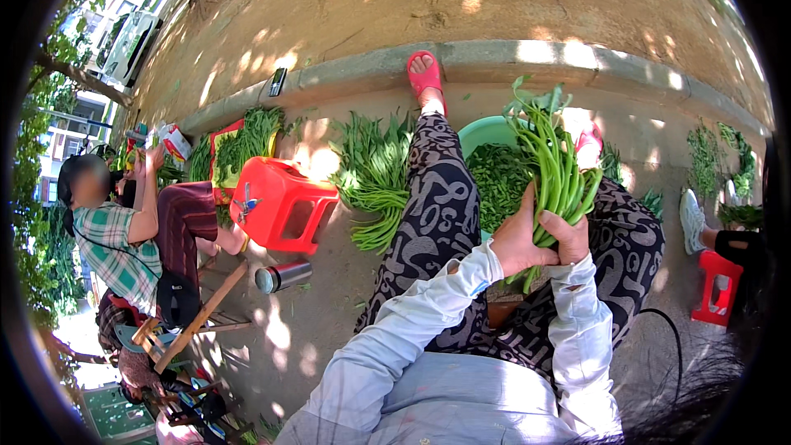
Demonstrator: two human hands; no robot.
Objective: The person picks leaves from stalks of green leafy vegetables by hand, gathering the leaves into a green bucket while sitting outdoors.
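The ground is bare packed earth with spots of sunlight, and a long concrete curb runs across it. The person sits with legs in dark patterned trousers stretched forward, and one foot in a red sandal rests on the curb.

At the left another person in a checked shirt sits with one arm lifted. Just beside this person a red plastic stool lies on its side. Behind the stool there is a pile of green beans, and a second heap of beans lies on the ground between the stool and the stretched leg. A green basin stands between the legs and is filled with more greens. At the far right a smaller red stool stands near somebody's white shoe.

A metal flask lies on the ground below the tipped stool.

A bunch of long green beans is held upright over the basin, with its tips fanning upward. The left hand is wrapped around the lower part of the bunch, and the right hand is closed on the same stems from the other side, so both hands touch each other. A dark phone lies on the curb.
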